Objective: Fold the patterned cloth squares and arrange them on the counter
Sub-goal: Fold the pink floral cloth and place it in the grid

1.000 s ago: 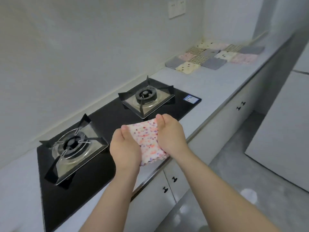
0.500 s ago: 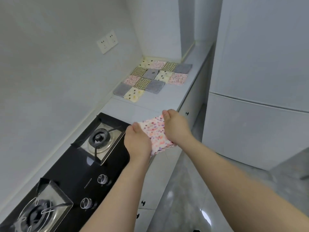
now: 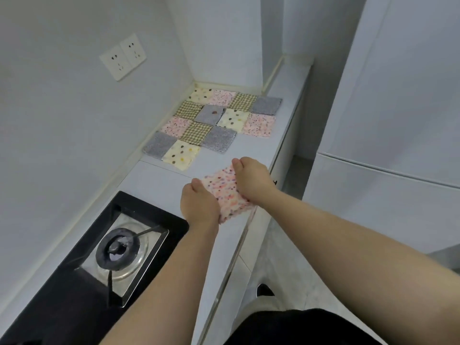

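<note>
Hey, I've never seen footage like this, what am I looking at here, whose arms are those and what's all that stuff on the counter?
No machine here: a person wears a camera on their head, looking down at their own bare arms. The left hand and right hand together hold a pink speckled cloth square above the grey counter. Farther along, in the corner, other cloth squares lie flat in a patchwork: grey, checked, dotted cream and pink. Near the person's left arm is a black gas hob with one burner showing. A double wall socket sits above, and a tall white fridge stands on the right.
</note>
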A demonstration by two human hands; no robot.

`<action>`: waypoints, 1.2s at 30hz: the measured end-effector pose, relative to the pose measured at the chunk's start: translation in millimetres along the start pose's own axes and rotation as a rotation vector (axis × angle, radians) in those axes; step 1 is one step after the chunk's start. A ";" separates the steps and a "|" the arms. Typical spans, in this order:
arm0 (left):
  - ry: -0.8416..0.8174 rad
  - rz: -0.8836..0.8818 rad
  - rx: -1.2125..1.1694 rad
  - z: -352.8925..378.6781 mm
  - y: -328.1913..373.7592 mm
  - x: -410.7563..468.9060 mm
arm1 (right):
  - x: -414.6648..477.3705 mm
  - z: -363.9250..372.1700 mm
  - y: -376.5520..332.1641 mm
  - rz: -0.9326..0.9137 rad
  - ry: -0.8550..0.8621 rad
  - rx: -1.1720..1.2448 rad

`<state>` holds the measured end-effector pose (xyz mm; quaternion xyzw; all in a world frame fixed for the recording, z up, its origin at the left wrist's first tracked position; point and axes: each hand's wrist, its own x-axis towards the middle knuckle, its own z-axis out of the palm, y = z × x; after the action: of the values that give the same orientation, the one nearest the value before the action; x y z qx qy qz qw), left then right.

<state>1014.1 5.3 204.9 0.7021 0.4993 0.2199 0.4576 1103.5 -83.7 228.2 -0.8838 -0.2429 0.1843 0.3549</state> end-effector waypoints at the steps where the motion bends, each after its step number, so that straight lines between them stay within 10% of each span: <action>1: -0.022 -0.025 0.000 5.6 2.0 14.5 | 14.6 1.6 1.1 0.013 -0.020 0.004; 12: -0.281 -0.346 -0.091 43.4 -5.8 127.2 | 161.6 17.6 24.7 0.325 -0.272 0.282; 36: -0.024 -0.631 0.120 111.9 -40.5 261.6 | 330.8 124.9 64.6 -0.549 -0.279 -0.306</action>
<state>1185.4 197.4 77.0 0.5408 0.6992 0.0290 0.4667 1329.8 128.1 46.3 -0.7948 -0.5427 0.1623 0.2178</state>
